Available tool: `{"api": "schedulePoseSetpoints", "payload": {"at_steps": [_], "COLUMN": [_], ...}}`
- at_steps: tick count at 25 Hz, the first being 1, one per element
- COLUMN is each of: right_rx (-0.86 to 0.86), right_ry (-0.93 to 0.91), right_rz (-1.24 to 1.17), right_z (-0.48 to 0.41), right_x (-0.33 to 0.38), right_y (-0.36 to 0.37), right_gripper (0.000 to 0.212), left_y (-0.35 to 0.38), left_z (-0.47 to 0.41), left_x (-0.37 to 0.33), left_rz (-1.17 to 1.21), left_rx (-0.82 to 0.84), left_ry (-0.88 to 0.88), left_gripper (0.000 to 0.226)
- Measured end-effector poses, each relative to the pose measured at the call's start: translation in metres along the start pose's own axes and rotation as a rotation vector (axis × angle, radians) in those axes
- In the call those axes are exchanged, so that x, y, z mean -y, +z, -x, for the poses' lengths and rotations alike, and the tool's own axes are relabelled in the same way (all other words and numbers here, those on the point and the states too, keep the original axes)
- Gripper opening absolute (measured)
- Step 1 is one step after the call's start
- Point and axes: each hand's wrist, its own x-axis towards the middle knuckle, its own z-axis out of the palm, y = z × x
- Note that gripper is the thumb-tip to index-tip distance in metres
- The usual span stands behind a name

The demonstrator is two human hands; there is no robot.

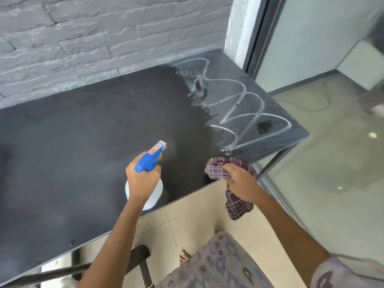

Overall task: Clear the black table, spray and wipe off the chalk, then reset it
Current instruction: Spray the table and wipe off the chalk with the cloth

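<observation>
1. The left hand is wrapped round the neck of a spray bottle with a blue trigger head and a white body. The fingers are curled tight on it, and the nozzle points out over the tabletop toward the right end. There's a faint haze just in front of the nozzle.
2. The right hand grips a maroon checked cloth. The fingers are closed over the bunched part, which sits at the table's near edge, and the rest dangles off the side.
3. The black table runs along a grey brick wall. Nothing's sitting on it that I can see.
4. The white chalk scribbles are loopy zigzags that only cover the right end. Next to them there's a darker, wet-looking patch with a ragged edge where it meets the chalk. The left part of the top looks dull and greyish.
5. The bottle is held above the near middle of the table, and the cloth is just to its right.
6. A glass panel stands past the right end, with a beige tiled floor below.
</observation>
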Motion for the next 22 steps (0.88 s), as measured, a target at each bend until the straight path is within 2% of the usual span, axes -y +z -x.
{"api": "schedulePoseSetpoints", "payload": {"at_steps": [4,7,10,11,16,22], "right_rx": [-0.202,-0.280,-0.342,-0.357,-0.372,-0.326], "right_ry": [0.099,0.086,0.091,0.096,0.047,-0.074], "right_rz": [-0.003,0.053,0.107,0.113,0.158,0.219], "right_z": [0.015,0.021,0.021,0.018,0.004,-0.031], "right_x": [-0.038,-0.057,-0.081,-0.090,-0.119,-0.127], "right_y": [-0.069,-0.108,-0.137,-0.147,-0.174,-0.194], "right_gripper": [0.042,0.047,0.050,0.051,0.047,0.053], "left_y": [0.047,0.081,0.111,0.121,0.145,0.167], "left_z": [-0.001,-0.004,-0.006,-0.006,-0.008,-0.035], "left_x": [-0.020,-0.028,-0.032,-0.034,-0.042,-0.070], "left_rz": [-0.056,-0.082,-0.281,-0.333,-0.429,-0.298], "left_rx": [0.181,0.205,0.262,0.267,0.227,0.091], "left_ry": [0.032,-0.028,-0.033,-0.054,-0.130,-0.157], "left_gripper": [0.016,0.010,0.001,0.006,0.023,0.016]}}
